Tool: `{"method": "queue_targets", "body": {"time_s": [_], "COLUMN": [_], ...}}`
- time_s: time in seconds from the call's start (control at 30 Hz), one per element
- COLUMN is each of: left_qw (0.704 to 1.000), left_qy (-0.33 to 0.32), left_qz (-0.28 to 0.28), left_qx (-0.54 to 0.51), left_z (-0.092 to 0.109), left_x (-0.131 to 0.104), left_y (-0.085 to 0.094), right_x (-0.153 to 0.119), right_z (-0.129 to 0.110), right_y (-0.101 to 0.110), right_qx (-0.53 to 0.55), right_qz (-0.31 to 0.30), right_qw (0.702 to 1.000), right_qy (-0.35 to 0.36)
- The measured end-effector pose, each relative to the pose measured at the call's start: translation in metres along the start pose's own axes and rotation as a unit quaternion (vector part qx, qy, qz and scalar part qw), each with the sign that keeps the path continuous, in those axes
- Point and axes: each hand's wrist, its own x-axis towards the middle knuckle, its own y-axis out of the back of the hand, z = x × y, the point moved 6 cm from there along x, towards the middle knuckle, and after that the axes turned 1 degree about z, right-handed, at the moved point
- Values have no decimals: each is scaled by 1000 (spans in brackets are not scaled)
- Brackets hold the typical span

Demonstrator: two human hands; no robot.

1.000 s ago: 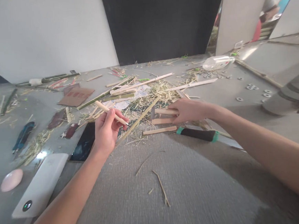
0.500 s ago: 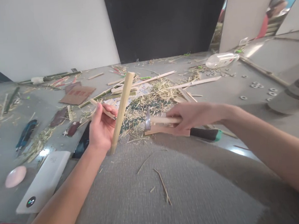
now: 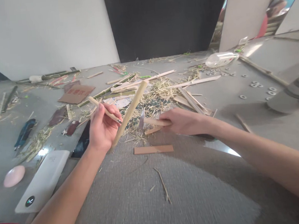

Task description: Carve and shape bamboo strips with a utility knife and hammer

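Head view, looking down at a cluttered grey desk [image 3: 240, 84]. Left hand [image 3: 102, 127] closed around two things at once: a thin pen-like stick [image 3: 104, 109] pinched between thumb and fingers, and a long bamboo strip [image 3: 129, 113]. Strip gripped at its lower end, rising from just below the hand, over the near middle of the desk, up and to the right; far tip tilted toward the back edge. Thin stick crossing it, long axis running from upper left down to a dark tip at lower right, beside the fingertips.

Right hand [image 3: 185, 121] closed on the pale wooden handle of a small knife [image 3: 150, 120], held just right of the strip. Handle roughly level, pointing left, with the blurred metal blade at its left end, near the strip but apart from it.

Flat wooden slat [image 3: 153, 149] lying crosswise on the grey mat [image 3: 197, 191], just below both hands. Bamboo shavings [image 3: 160, 90] heaped behind them. Dark phone [image 3: 83, 142], white power bank [image 3: 42, 180] and pink oval object [image 3: 14, 175] toward the near left corner.
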Motion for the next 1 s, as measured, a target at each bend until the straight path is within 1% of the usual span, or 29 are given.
{"method": "queue_targets", "body": {"time_s": [0.07, 0.13, 0.2, 0.27, 0.33, 0.4, 0.5, 0.7, 0.87, 1.0], "left_qw": [997, 985, 960, 929, 899, 873, 851, 843, 828, 825], "left_qy": [-37, -75, -109, -140, -166, -192, -213, -213, -208, -203], "left_qz": [-54, -118, -186, -245, -289, -320, -343, -347, -361, -369], "left_qx": [38, 102, 178, 239, 282, 314, 337, 352, 375, 378], "left_z": [2, 2, 0, -4, -8, -13, -18, -22, -24, -27], "left_x": [-7, -17, -31, -43, -53, -59, -63, -64, -67, -67], "left_y": [-9, -21, -35, -49, -59, -67, -71, -69, -73, -74], "right_x": [1, 0, -3, -6, -11, -14, -18, -21, -24, -26], "right_z": [9, 17, 21, 23, 24, 22, 21, 19, 17, 16], "right_y": [9, 19, 32, 44, 54, 61, 66, 68, 70, 72], "right_qx": [3, 8, 7, 6, 10, 17, 23, 24, 30, 26], "right_qz": [15, 28, 46, 69, 91, 109, 117, 123, 127, 128], "right_qw": [1000, 999, 997, 995, 992, 990, 989, 989, 989, 989], "right_qy": [-24, -43, -60, -76, -87, -90, -87, -77, -73, -63]}}
